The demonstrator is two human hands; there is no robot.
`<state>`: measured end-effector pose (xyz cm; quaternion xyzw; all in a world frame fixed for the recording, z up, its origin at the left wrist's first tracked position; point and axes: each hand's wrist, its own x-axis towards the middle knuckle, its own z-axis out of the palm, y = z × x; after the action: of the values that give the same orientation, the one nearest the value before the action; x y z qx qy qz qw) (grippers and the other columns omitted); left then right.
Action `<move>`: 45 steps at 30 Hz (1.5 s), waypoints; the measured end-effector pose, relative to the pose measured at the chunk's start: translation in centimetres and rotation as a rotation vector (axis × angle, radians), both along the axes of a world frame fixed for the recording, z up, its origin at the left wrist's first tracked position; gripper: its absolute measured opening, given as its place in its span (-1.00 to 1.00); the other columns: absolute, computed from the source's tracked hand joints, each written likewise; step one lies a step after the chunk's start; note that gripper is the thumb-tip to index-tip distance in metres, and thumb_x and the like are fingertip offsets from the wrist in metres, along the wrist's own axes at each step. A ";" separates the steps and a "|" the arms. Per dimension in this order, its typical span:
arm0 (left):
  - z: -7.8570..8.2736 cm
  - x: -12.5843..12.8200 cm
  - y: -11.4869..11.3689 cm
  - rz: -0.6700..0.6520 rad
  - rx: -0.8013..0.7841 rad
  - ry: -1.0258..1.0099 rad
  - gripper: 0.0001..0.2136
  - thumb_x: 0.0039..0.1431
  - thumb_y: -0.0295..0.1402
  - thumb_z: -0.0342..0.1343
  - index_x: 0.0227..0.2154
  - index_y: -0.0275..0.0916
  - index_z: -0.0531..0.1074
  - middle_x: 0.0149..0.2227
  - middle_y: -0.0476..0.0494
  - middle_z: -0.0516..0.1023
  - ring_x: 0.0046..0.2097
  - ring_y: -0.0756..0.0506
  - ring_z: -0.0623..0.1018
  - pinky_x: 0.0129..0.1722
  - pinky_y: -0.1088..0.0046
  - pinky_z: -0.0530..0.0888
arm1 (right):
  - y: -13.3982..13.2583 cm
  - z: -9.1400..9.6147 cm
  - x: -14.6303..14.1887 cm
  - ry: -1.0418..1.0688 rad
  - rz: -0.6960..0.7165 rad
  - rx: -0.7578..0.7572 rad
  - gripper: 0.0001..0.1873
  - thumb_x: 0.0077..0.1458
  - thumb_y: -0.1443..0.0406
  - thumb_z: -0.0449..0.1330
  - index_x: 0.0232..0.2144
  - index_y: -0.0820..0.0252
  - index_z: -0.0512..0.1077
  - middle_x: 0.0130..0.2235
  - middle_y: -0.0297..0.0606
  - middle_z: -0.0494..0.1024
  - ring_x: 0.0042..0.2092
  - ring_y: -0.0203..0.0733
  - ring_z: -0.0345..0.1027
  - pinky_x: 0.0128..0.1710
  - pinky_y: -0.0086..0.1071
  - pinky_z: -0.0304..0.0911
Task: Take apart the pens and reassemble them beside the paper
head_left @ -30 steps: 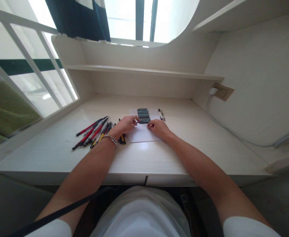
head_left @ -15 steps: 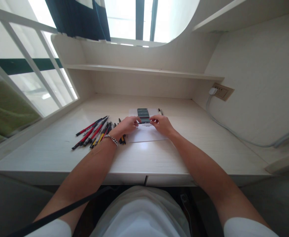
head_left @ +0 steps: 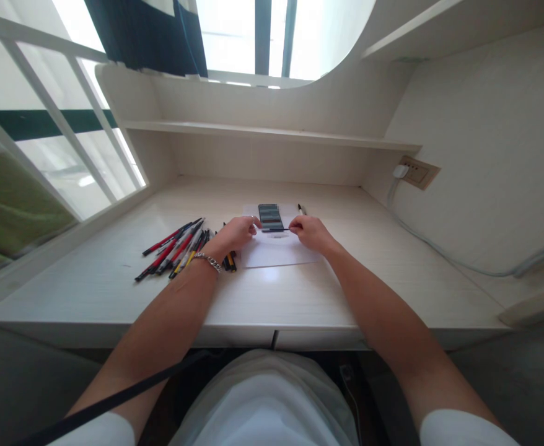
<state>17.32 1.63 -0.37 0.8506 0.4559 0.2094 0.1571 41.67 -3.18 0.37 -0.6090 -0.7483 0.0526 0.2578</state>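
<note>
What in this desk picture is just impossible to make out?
- What the thin dark pen between the left hand and right hand is exactly: too small in the head view.
- The phone screen: too small and blurred.
- The black pen: mostly hidden behind the right hand.
- Part of the pen pile: covered by the left wrist.
- Writing on the paper: too washed out to tell.

1. A sheet of paper (head_left: pixel 272 251) lies in the middle of the desk (head_left: pixel 114 279).
2. A phone (head_left: pixel 271 216) lies on the far part of the paper.
3. A pile of pens (head_left: pixel 174 246) lies left of the paper.
4. Both hands hold one pen (head_left: pixel 276 230) across the paper, in front of the phone: left hand (head_left: pixel 237 233), right hand (head_left: pixel 310 233).
5. A shelf (head_left: pixel 263 133) runs behind and above the desk.
</note>
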 end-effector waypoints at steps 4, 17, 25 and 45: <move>0.3 -0.6 0.3 0.047 0.009 -0.033 -0.55 -0.07 -0.64 0.01 -0.10 -0.22 0.51 -0.28 -0.11 0.59 -0.27 -0.04 0.54 -0.28 0.52 0.41 | 0.3 -0.4 0.8 0.021 -0.045 -0.112 -0.84 0.10 0.33 0.20 -0.31 0.20 0.59 -0.29 -0.22 0.62 -0.24 -0.21 0.42 -0.27 -0.43 0.19; 0.1 0.3 0.0 -0.019 -0.001 -0.111 -0.75 0.12 -0.45 0.05 -0.15 -0.24 0.52 -0.24 -0.16 0.63 -0.23 -0.06 0.57 -0.22 0.47 0.45 | -0.1 -1.2 -0.8 -0.085 -0.055 -0.092 -0.86 0.07 0.36 0.23 -0.31 0.16 0.59 -0.24 -0.13 0.62 -0.20 -0.11 0.44 -0.18 -0.36 0.22; 0.7 0.9 -1.1 -0.072 0.025 -0.110 -0.75 0.17 -0.34 0.08 -0.13 -0.20 0.58 -0.23 -0.16 0.64 -0.24 -0.07 0.57 -0.21 0.48 0.44 | 0.1 -1.1 -1.5 0.193 0.007 -0.049 -0.85 0.11 0.32 0.17 -0.31 0.21 0.55 -0.32 -0.25 0.59 -0.29 -0.24 0.40 -0.24 -0.41 0.23; 0.9 2.3 -2.1 -0.200 0.142 -0.076 -0.85 0.08 -0.32 0.21 -0.30 -0.19 0.61 -0.29 -0.12 0.65 -0.24 -0.09 0.58 -0.20 0.45 0.44 | -1.1 -1.2 -3.0 0.681 0.294 -0.482 -0.82 0.05 0.40 0.20 -0.30 0.26 0.60 -0.35 -0.23 0.61 -0.45 -0.35 0.34 -0.41 -0.48 0.25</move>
<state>19.62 -0.51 0.49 0.8923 0.3464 0.2566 0.1338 38.66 -4.31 -0.85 -0.4867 -0.6658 0.4592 0.3302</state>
